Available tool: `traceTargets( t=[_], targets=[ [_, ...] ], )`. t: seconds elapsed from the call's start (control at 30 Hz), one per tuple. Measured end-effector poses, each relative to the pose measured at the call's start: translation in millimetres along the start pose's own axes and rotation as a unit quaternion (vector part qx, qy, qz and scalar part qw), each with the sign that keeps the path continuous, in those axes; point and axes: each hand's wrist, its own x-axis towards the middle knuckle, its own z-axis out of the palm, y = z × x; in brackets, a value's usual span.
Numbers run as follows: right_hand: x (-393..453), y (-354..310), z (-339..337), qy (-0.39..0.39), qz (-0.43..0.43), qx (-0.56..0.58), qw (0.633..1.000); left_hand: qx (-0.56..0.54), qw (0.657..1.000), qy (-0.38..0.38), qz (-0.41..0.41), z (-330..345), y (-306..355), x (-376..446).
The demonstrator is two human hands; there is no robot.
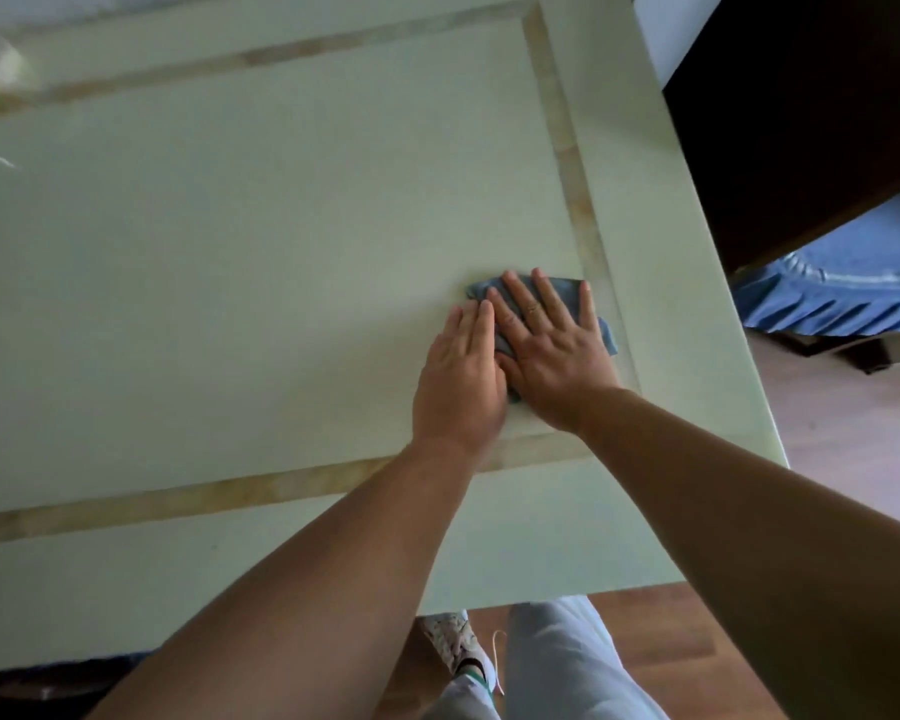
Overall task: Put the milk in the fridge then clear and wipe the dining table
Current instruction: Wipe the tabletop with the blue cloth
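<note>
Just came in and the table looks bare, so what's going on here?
A person is wiping the dining table. Both hands lie flat on a blue cloth near the table's right edge: the right hand on top of it with fingers spread, the left hand beside it, fingertips at the cloth's edge. No dishes or milk show on the visible tabletop.

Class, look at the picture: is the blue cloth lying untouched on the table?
No: the right hand presses flat on the blue cloth, with the left hand alongside it.
</note>
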Motion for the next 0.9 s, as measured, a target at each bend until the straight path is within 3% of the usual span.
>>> traceTargets(
  t=[0.4, 0.9],
  targets=[
    [114.4, 73.0, -24.1, 0.011, -0.039, -0.018, 0.999, 0.110, 0.993, -0.019, -0.026, 8.9, 7.3, 125.6],
    [295.7, 108.1, -63.5, 0.028, -0.043, 0.002, 0.999, 0.118, 0.992, -0.025, -0.031, -25.4, -41.3, 304.5]
  ],
)
